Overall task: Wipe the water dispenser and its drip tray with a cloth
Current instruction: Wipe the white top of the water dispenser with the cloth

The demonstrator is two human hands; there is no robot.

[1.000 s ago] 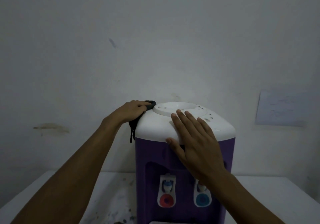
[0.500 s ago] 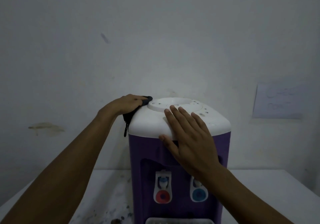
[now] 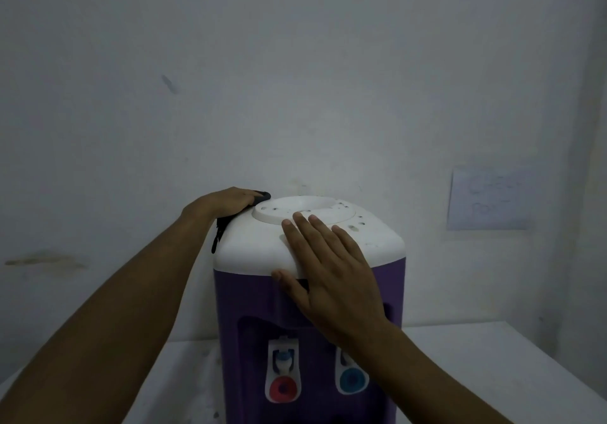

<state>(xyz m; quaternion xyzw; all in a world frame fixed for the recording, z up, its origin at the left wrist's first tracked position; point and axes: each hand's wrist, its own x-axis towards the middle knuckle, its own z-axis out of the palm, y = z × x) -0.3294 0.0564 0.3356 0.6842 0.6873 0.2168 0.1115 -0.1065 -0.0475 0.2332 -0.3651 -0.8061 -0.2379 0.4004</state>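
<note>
While our right hand (image 3: 331,275) lies flat nearest us, fingers straight across the front edge of the dispenser (image 3: 262,308), we brace it upright on the pale surface (image 3: 492,358). Its purple body looks like hard, smooth plastic, probably light with no bottle on top, so it could slide or tip if pushed. Two taps (image 3: 283,374) sit low in front; the drip tray is out of view. Farther back, our left hand (image 3: 230,202) curls around a dark cloth (image 3: 219,229), soft and limp, pressing it to the white lid's (image 3: 256,246) rear left corner.
</note>
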